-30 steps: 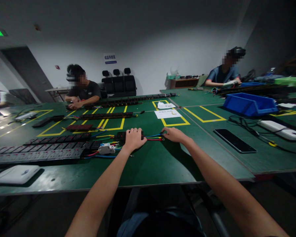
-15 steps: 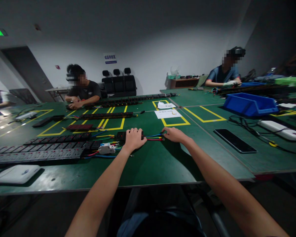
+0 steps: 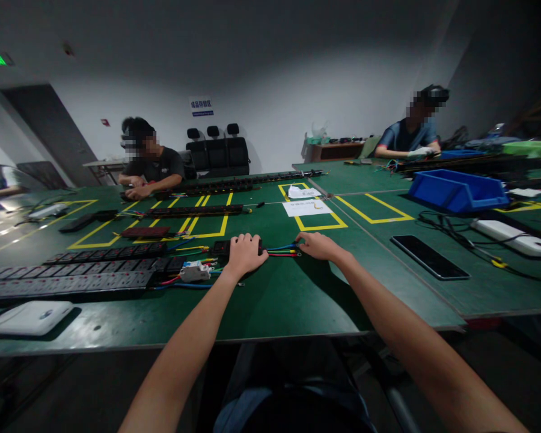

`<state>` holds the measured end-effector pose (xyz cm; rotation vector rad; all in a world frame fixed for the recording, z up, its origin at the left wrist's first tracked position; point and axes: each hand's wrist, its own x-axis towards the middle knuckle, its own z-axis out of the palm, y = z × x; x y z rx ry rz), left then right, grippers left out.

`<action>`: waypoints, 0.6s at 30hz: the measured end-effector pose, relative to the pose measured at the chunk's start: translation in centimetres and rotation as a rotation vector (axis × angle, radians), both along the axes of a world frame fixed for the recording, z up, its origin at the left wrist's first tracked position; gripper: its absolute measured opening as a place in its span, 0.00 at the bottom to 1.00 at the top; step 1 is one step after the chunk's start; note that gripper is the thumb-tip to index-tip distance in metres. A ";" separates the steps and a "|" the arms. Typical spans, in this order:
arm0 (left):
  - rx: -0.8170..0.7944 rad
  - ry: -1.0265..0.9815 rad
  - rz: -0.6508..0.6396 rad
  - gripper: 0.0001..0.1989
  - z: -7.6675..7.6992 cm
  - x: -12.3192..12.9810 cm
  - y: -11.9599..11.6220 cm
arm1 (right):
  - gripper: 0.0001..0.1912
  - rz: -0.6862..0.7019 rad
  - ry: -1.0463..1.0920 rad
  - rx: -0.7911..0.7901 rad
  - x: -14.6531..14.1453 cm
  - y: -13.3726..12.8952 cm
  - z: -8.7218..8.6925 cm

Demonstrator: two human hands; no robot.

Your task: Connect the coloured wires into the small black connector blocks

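My left hand [image 3: 246, 252] lies over a small black socket module [image 3: 220, 247], its fingers wrapped round the top. Blue, yellow and red wires [image 3: 279, 251] come out of the module's right end. At the tip of the blue wire, my right hand [image 3: 318, 245] is closed in a pinch. Red and yellow wire ends with metal lugs lie just below those fingers. To the left of my left hand, a grey-white circuit breaker [image 3: 195, 271] sits among wires at the end of long black socket strips [image 3: 72, 279].
On the green table [image 3: 270, 307] are a phone [image 3: 430, 257], a white power bank [image 3: 516, 238] with black cables, a blue bin [image 3: 457, 191], paper sheets [image 3: 306, 208] and a white box-like device [image 3: 31, 317]. Two co-workers [image 3: 151, 162] sit across the table; another person is at far left.
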<state>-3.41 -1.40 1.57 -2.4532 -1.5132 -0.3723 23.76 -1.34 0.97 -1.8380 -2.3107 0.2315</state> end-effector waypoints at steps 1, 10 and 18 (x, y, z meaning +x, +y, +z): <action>0.001 0.001 0.001 0.21 0.0 0.0 0.0 | 0.19 0.001 0.004 -0.001 0.0 0.0 0.0; -0.023 0.000 0.001 0.22 0.3 0.1 -0.1 | 0.20 -0.003 0.015 -0.037 0.1 0.0 0.1; -0.032 0.004 0.001 0.22 0.4 0.1 -0.1 | 0.19 0.014 0.018 -0.025 0.1 0.0 0.1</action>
